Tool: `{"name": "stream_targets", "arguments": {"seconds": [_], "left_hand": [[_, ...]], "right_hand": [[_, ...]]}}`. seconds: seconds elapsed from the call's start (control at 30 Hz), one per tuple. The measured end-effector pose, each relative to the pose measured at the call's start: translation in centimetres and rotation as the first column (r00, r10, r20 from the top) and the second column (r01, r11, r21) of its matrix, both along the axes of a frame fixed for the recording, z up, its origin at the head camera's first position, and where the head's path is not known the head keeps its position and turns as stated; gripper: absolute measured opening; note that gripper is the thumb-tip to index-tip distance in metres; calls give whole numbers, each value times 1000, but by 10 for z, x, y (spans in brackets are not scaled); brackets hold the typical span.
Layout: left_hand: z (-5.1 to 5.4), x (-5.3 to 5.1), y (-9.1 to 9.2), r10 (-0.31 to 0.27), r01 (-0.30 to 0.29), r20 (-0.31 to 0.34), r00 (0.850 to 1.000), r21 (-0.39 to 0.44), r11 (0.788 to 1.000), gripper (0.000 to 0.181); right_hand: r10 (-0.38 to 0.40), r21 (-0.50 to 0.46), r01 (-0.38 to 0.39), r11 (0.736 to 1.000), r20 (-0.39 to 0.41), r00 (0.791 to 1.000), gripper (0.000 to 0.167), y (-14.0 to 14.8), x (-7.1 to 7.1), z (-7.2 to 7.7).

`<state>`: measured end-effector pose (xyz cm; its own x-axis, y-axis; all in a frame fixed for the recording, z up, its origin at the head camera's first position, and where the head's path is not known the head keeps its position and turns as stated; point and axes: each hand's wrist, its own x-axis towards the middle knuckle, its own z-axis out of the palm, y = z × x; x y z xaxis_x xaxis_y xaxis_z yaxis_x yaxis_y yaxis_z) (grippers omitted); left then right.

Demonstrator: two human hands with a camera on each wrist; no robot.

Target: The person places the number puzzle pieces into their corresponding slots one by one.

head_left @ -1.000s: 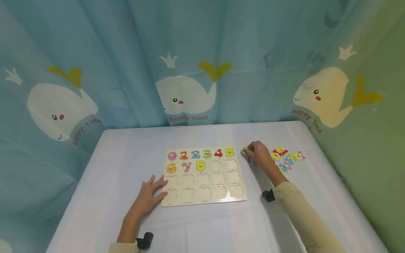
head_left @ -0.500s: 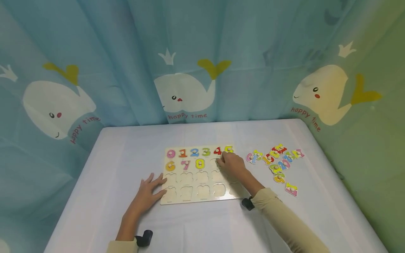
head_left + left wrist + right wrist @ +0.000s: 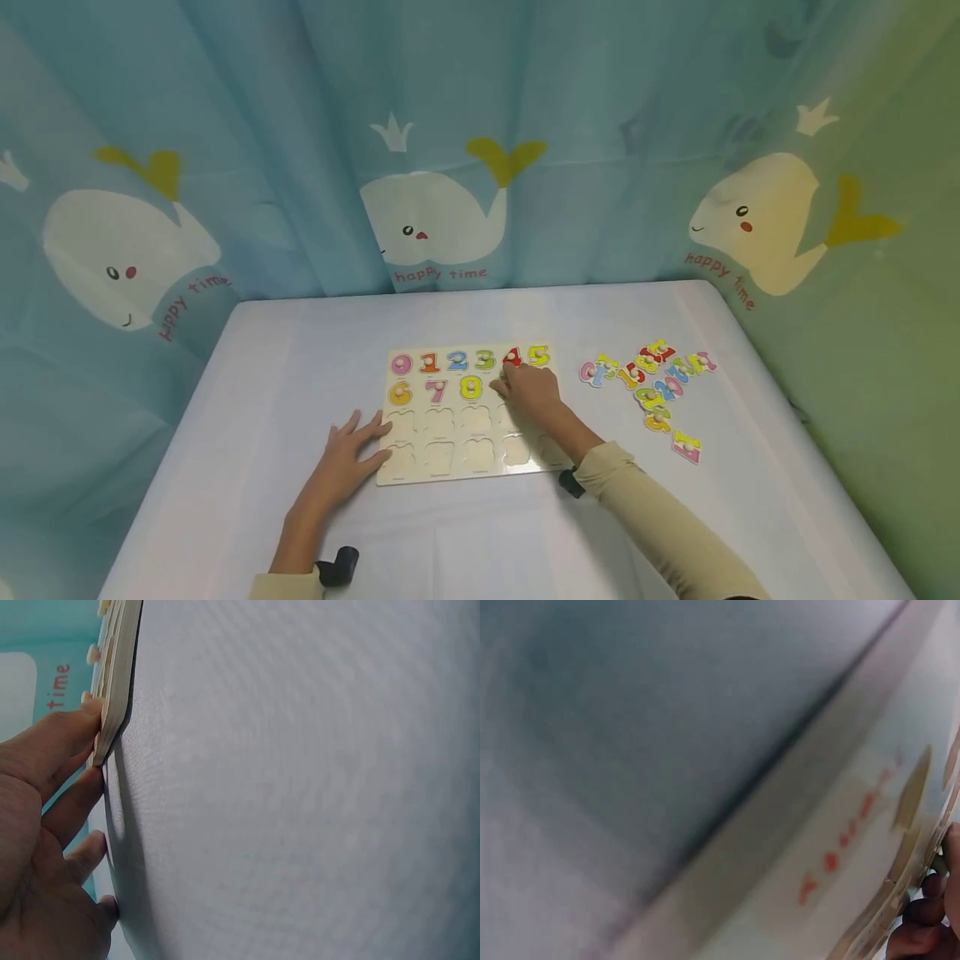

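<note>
A wooden number puzzle board (image 3: pixel 420 480) lies on the table, with the digits 0 to 8 sitting in its upper recesses. My left hand (image 3: pixel 342 458) rests at the board's left side, fingers spread, thumb and fingertips touching its edge. In the left wrist view the thumb of that hand (image 3: pixel 52 750) lies against the board's edge (image 3: pixel 118 675). Over the recess to the right of the yellow 8 (image 3: pixel 471 387), my right hand (image 3: pixel 534 393) pinches a number piece, which the fingers hide. Its fingers (image 3: pixel 922 930) show only at the right border of the right wrist view.
Loose number pieces (image 3: pixel 670 387) lie scattered, some overlapping, to the right of the board. One pink and yellow piece (image 3: pixel 686 447) lies apart, nearer the front. A whale-print curtain (image 3: pixel 300 167) hangs behind the white-covered table (image 3: pixel 465 542).
My right hand has moved left from beside the loose pieces to the board, carrying a greenish number piece, then shifted slightly further left. The left hand has stayed at the board's edge.
</note>
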<state>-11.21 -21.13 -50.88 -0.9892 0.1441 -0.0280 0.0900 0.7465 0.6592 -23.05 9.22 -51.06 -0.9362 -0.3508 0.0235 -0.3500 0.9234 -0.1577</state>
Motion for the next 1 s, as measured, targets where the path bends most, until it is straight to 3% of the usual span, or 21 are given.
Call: {"name": "stream_targets", "arguments": {"seconds": [0.17,0.3,0.43,0.6,0.8,0.87,1.0], "left_hand": [[0,0,0,-9,9,3,1000,6,1000,45],[1,-1,0,-7,7,2,1000,1,1000,45],[2,0,-1,-8,8,1,1000,-3,1000,45],[2,0,-1,-8,8,3,1000,-6,1000,46],[1,0,-2,-6,6,8,1000,-14,1000,47],[1,0,-2,-3,3,10,1000,-10,1000,47],[2,0,-2,-11,11,16,1000,-1,1000,46]], "right_hand": [[-53,-95,67,993,146,988,43,5,1,3],[-81,-211,134,968,241,967,45,22,2,14],[-143,-333,195,923,175,974,35,60,0,21],[-241,-446,243,861,62,968,21,126,-6,14],[-270,-475,243,845,13,963,23,185,-4,7],[-312,-481,279,831,13,950,24,195,-1,6],[-433,-462,384,799,0,901,25,210,6,4]]}}
